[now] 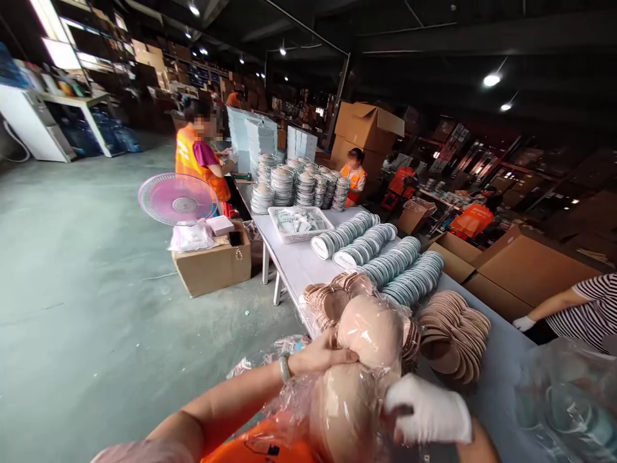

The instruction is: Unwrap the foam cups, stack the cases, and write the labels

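My left hand point(321, 354), bare with a bangle at the wrist, is closed on a clear plastic bag of beige, domed bra cups point(371, 331). Its thumb presses between two stacks; the lower stack point(340, 405) rests close to my orange vest. At the bag's right side is my right hand point(429, 408) in a white glove, fingers curled and blurred by motion. Whether it grips the plastic cannot be told. Just beyond the bag lie loose beige cups point(325, 302) in plastic, and to the right fan out more beige cups point(453, 334).
Rows of pale-green round packs point(414, 273) lie on the long table point(289, 254), beside a white basket point(301, 238) of packets. Stacked round packs point(282, 186) stand farther back. A pink fan point(178, 199) and carton point(212, 267) are left. Co-workers are around; one striped sleeve point(595, 289) is right.
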Motion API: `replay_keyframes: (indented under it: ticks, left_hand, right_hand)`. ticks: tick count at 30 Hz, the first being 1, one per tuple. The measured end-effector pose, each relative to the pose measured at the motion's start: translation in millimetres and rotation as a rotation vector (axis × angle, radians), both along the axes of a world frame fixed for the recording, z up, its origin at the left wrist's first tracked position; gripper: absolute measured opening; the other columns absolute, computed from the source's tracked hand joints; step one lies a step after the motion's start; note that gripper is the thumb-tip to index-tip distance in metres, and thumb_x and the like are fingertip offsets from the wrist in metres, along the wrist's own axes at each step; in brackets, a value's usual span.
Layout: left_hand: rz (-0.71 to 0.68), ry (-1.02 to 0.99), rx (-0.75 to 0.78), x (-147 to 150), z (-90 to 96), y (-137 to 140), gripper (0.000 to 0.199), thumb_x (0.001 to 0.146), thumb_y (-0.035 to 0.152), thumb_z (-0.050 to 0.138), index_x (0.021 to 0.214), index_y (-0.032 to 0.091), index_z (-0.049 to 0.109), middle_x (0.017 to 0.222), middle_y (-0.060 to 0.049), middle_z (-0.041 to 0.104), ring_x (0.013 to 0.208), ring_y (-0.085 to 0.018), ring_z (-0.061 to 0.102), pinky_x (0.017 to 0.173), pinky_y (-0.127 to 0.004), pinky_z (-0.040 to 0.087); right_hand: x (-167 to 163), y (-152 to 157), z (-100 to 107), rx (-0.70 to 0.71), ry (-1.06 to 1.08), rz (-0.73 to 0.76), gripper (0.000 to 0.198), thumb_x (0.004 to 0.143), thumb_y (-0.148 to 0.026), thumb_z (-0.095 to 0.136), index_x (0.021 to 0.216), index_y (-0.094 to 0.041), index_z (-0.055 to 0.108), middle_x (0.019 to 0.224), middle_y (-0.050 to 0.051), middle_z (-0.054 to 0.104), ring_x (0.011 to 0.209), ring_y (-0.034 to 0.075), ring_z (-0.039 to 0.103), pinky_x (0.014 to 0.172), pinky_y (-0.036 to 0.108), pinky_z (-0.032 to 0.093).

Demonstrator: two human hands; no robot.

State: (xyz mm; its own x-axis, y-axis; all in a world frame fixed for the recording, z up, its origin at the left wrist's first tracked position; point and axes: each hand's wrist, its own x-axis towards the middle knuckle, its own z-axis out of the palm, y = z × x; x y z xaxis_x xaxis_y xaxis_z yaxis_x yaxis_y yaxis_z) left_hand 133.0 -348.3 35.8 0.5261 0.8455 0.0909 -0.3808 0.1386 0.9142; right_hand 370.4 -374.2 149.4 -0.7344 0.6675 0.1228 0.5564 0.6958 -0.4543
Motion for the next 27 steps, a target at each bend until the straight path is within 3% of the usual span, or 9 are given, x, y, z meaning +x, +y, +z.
replay_keyframes:
  ticks: [3,5,10,13,17,19,21,24,27]
  left_hand:
    - [0.080,0.028,0.002,-3,-1.7,5,0.058,0.067,0.057,0.084,0.095,0.009,0.069,0.089,-0.010,0.074,0.073,-0.018,0.065,0.069,-0.028,0.053]
    - [0.104,0.065,0.022,-9,1.9,7,0.057,0.065,0.056,0.085,0.093,0.008,0.070,0.087,-0.009,0.074,0.072,-0.017,0.064,0.067,-0.026,0.053]
    - [0.187,0.106,0.038,-19,2.3,5,0.053,0.065,0.056,0.086,0.083,0.008,0.070,0.078,-0.007,0.071,0.065,-0.013,0.060,0.061,-0.022,0.050]
    - [0.281,0.026,-0.047,-24,1.4,3,0.055,0.061,0.059,0.086,0.074,0.008,0.068,0.068,-0.004,0.066,0.056,-0.009,0.054,0.053,-0.020,0.043]
    - [0.370,-0.068,-0.069,-27,13.3,6,0.056,0.057,0.060,0.088,0.075,0.010,0.067,0.064,-0.001,0.062,0.054,-0.007,0.049,0.051,-0.019,0.039]
    - [0.425,-0.030,-0.040,-28,17.8,9,0.055,0.060,0.059,0.086,0.076,0.011,0.066,0.067,-0.002,0.063,0.057,-0.009,0.051,0.053,-0.020,0.040]
    - [0.533,0.067,0.020,-27,15.6,11,0.052,0.065,0.060,0.083,0.072,0.012,0.063,0.066,-0.001,0.062,0.058,-0.009,0.050,0.053,-0.020,0.039]
    - [0.704,0.301,0.101,-23,1.8,10,0.054,0.068,0.059,0.080,0.056,0.014,0.053,0.053,0.002,0.051,0.053,-0.007,0.042,0.050,-0.020,0.032]
    - [0.734,0.378,0.109,-21,-9.2,10,0.052,0.070,0.060,0.078,0.058,0.014,0.057,0.053,0.000,0.056,0.054,-0.010,0.049,0.052,-0.021,0.037]
  right_hand:
    - [13,54,28,0.024,0.315,-0.321,0.047,0.092,-0.060,0.051,0.092,-0.019,0.072,0.091,0.009,0.075,0.079,0.020,0.071,0.070,0.030,0.058]
    - [3,89,38,0.046,0.326,-0.369,0.057,0.080,-0.062,0.065,0.113,-0.017,0.069,0.116,0.015,0.071,0.100,0.026,0.070,0.083,0.036,0.058]
    - [-41,109,30,0.238,0.126,-0.290,0.021,0.085,-0.033,0.062,0.072,-0.020,0.073,0.081,0.007,0.073,0.077,0.020,0.066,0.082,0.036,0.053]
    - [-42,96,13,0.276,0.770,-0.282,0.010,0.084,-0.031,0.068,0.077,-0.024,0.073,0.088,0.003,0.074,0.086,0.020,0.068,0.089,0.039,0.054]
    - [-24,90,-19,-0.135,1.679,-0.429,0.023,0.078,-0.054,0.072,0.080,-0.032,0.069,0.089,-0.005,0.069,0.087,0.015,0.070,0.081,0.036,0.059]
    - [-22,81,-37,-0.303,1.586,-0.590,0.045,0.077,-0.073,0.061,0.090,-0.031,0.070,0.091,-0.002,0.071,0.079,0.016,0.069,0.067,0.033,0.058]
    - [-28,61,-53,-0.352,1.213,-0.649,0.064,0.079,-0.082,0.048,0.099,-0.026,0.071,0.084,0.004,0.072,0.066,0.017,0.065,0.056,0.030,0.053]
    - [-48,31,-68,-0.188,0.613,-0.699,0.057,0.077,-0.075,0.058,0.080,-0.020,0.071,0.060,0.005,0.064,0.054,0.017,0.057,0.054,0.028,0.045]
    - [-55,25,-75,-0.168,0.562,-0.763,0.050,0.079,-0.067,0.060,0.066,-0.019,0.065,0.060,0.007,0.064,0.059,0.019,0.060,0.060,0.031,0.048]
